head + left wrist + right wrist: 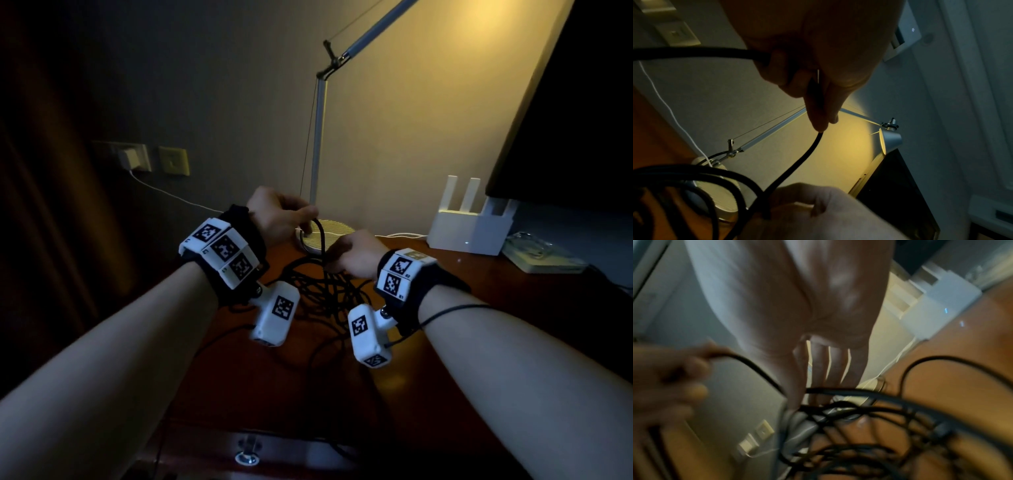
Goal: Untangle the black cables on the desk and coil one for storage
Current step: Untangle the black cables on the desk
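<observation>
A tangle of black cables [325, 291] lies on the wooden desk [496, 301] in front of both hands. My left hand [310, 217] is raised above the pile and pinches one black cable strand [320, 236] between thumb and fingers; the pinch [821, 125] shows in the left wrist view. That strand [797, 162] runs down to my right hand [334, 262], which holds it just above the tangle. Blurred in the right wrist view, the right fingers [830, 369] point down into the cables [859, 418]. A second strand [694, 53] leaves my left hand sideways.
A desk lamp stands with its round base [337, 233] just behind the hands. A white router [469, 226] and a glass tray [541, 253] sit at the back right under a dark monitor [565, 120]. Wall sockets hold a white charger [130, 159]. A drawer knob [246, 457] is below.
</observation>
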A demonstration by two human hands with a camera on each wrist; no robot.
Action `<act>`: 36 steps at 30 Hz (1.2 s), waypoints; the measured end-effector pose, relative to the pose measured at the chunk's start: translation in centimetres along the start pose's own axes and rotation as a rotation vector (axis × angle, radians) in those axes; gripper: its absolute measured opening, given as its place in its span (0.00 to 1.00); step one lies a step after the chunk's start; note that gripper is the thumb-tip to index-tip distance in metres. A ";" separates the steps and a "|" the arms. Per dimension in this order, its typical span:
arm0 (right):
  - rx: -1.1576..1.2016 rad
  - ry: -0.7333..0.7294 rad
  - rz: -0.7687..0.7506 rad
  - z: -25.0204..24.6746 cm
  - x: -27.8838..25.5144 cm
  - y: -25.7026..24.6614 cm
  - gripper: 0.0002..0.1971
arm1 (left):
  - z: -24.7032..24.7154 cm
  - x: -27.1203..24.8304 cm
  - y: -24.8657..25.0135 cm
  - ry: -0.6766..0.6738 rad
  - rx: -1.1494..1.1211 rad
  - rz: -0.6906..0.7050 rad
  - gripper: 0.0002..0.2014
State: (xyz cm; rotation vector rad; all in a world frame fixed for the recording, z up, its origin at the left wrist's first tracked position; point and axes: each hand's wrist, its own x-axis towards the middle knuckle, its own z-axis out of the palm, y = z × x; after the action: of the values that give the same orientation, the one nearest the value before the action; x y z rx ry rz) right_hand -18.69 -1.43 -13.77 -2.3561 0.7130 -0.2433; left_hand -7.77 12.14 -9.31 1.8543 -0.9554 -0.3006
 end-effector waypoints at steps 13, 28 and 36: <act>-0.128 0.200 0.140 -0.3 -0.6 0.2 0.11 | -1.1 -1.2 1.0 0.088 -0.202 0.150 0.04; 0.597 0.183 0.127 -1.5 0.2 -3.2 0.07 | -1.5 0.6 -0.3 0.218 0.293 -0.111 0.42; 0.770 0.118 0.227 -1.6 0.8 -3.4 0.06 | 1.4 1.0 -2.2 -0.074 0.734 -0.175 0.29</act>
State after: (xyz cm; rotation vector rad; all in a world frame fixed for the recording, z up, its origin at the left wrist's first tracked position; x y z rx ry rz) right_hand -17.14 -0.55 -10.38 -1.5297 0.7633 -0.4643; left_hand -6.88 10.93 -11.62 2.6188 -1.0368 -0.1260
